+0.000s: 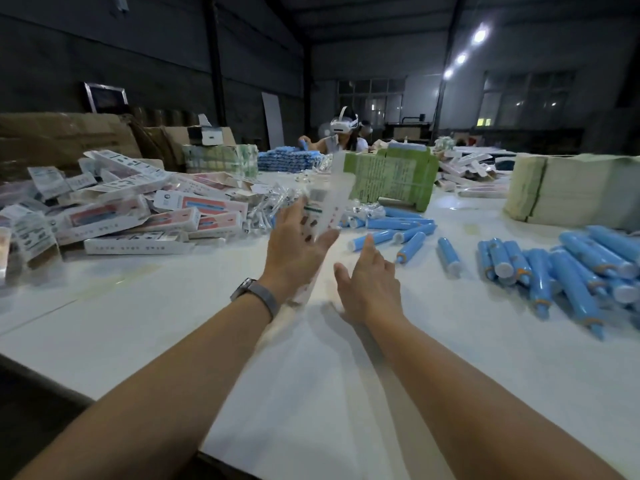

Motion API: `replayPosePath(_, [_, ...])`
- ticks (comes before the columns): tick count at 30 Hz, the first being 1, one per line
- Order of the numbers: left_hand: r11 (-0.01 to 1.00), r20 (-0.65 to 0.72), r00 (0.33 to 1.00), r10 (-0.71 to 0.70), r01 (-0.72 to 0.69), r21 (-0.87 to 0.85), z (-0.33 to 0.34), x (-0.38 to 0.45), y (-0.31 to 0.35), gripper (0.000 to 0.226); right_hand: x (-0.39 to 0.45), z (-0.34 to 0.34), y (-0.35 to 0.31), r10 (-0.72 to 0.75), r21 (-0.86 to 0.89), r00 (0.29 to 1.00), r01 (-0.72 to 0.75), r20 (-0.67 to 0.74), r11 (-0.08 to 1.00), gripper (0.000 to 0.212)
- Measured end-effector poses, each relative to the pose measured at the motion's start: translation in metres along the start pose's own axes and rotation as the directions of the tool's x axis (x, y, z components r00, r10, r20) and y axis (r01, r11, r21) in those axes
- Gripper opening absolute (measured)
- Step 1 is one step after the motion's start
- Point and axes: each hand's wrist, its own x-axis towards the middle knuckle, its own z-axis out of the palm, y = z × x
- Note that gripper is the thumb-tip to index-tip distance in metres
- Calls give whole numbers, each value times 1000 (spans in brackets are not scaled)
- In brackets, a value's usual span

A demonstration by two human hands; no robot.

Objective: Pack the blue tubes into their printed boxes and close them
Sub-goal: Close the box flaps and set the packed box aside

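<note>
A white printed box (pixel 327 199), blurred by motion, stands nearly upright in the air over the table's middle. My left hand (pixel 298 247) is stretched out flat against it, fingers straight and spread; whether it touches the box I cannot tell. My right hand (pixel 370 282) hovers just to the right, fingers straight, holding nothing. Loose blue tubes (pixel 408 233) lie beyond my right hand. A larger heap of blue tubes (pixel 568 271) lies at the right. Several printed boxes (pixel 138 216) are piled at the left.
The white table (pixel 173 317) runs out in front of me. Small clear-wrapped parts (pixel 273 206) lie behind my left hand. Green flat-carton bundles (pixel 394 178) and a pale stack (pixel 575 188) stand further back. A person with a headset (pixel 341 133) works across the table, with brown cartons (pixel 69 140) at the back left.
</note>
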Motion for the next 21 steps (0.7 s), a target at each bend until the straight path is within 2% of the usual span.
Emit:
replayPosePath(2, [989,-89,996,13,-26,-145,-1,-2,4,71,3,1,2,26,-16,999,-26,40,1000,72])
replayPosePath(5, [965,-103,994,-20,-8,-262,-4,-11,3,60,5,0,4,53,-84,996,-46,76,995,64])
replayPosePath(7, [961,-115,992,-47,14,-277,-5,-15,1,59,6,0,4,66,-91,992,-56,110,994,57])
replayPosePath(10, [950,-120,991,-66,26,-310,-3,-15,7,71,12,-2,5,64,-98,989,-51,134,994,55])
replayPosePath(12, [958,-107,992,-68,35,-285,-3,-13,8,72,20,-6,9,36,-164,995,-20,96,986,54])
replayPosePath(14, [954,-117,989,-94,56,-295,-5,-14,5,61,31,-14,17,21,-255,999,-8,48,967,58])
replayPosePath(16, [947,-131,987,-98,52,-316,-5,-17,2,52,44,-27,32,86,-360,995,-61,54,931,61])
replayPosePath(19, [950,-129,988,-82,39,-310,-2,-22,3,53,58,-38,56,209,-540,972,-119,109,833,52])
replayPosePath(21, [949,-155,984,-85,33,-314,-2,-21,4,56,65,-39,64,244,-549,962,-137,126,824,48])
